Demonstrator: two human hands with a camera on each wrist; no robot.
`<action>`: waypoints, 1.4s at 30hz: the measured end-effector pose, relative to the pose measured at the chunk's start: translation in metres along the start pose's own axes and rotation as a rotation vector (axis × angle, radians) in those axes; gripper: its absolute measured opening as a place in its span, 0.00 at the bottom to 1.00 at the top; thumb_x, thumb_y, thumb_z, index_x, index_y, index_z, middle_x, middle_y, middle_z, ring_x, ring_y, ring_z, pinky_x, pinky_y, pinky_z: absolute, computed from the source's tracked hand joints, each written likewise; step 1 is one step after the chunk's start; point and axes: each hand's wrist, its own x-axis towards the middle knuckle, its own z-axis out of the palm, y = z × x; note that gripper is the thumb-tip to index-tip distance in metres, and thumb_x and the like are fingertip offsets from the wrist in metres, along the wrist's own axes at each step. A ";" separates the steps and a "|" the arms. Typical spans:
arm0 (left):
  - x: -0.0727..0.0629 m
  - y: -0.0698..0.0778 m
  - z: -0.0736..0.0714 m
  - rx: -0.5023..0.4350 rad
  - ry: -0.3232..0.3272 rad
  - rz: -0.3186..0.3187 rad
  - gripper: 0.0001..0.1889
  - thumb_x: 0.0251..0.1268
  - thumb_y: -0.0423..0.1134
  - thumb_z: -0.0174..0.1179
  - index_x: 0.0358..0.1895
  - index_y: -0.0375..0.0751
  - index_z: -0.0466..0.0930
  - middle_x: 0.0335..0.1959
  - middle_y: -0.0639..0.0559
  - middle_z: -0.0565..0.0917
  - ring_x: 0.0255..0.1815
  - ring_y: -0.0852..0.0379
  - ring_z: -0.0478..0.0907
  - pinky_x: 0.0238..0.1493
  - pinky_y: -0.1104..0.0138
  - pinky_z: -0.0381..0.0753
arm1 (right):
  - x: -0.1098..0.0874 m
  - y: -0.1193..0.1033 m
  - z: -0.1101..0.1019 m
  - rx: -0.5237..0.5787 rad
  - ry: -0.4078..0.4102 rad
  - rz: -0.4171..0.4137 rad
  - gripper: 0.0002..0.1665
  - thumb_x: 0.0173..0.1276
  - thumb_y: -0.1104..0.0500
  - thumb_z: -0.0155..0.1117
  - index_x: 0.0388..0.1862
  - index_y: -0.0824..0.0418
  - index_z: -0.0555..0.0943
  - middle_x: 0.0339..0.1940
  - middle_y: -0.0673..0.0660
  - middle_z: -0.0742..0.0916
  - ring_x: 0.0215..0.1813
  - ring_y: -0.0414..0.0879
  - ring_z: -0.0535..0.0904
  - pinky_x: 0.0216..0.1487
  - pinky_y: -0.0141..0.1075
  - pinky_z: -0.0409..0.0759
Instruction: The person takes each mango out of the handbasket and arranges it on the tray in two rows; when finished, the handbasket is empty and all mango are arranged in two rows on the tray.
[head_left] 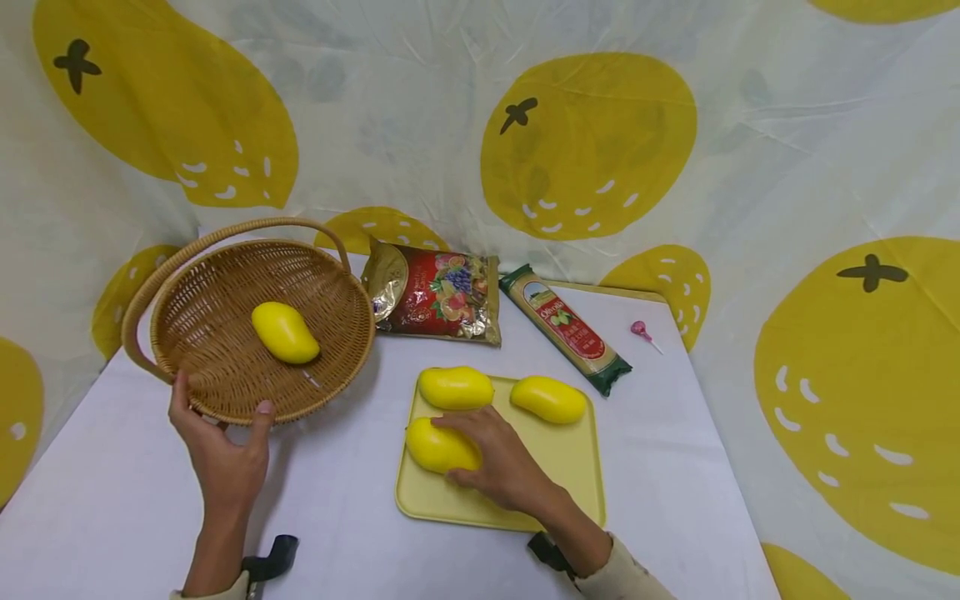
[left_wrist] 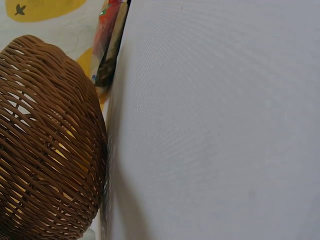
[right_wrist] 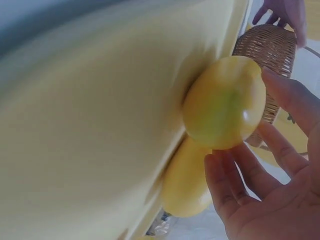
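My left hand (head_left: 225,462) grips the near rim of a brown wicker basket (head_left: 345,367), its thumb over the edge. One yellow mango (head_left: 285,333) lies inside the basket. On a pale yellow tray (head_left: 558,483) rest three more mangoes. My right hand (head_left: 502,458) holds the near-left mango (head_left: 438,446), thumb on one side and fingers on the other, as the right wrist view also shows. Behind it lie a second mango (head_left: 456,387) and, to the right, a third mango (head_left: 549,400). The left wrist view shows the basket's woven side (left_wrist: 50,140) but not the hand.
A red and gold candy bag (head_left: 438,292) lies behind the tray, right of the basket. To its right are a long green-ended pasta packet (head_left: 566,329) and a pink lollipop (head_left: 640,330). A fruit-print curtain (head_left: 420,125) hangs behind the white table (head_left: 667,467).
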 end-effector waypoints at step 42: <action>0.000 0.000 0.001 -0.023 0.007 0.018 0.54 0.64 0.32 0.68 0.86 0.52 0.43 0.87 0.50 0.49 0.83 0.42 0.59 0.79 0.66 0.66 | 0.115 -0.138 0.024 0.133 0.319 -0.264 0.42 0.64 0.44 0.80 0.76 0.48 0.77 0.73 0.46 0.83 0.74 0.42 0.75 0.76 0.42 0.72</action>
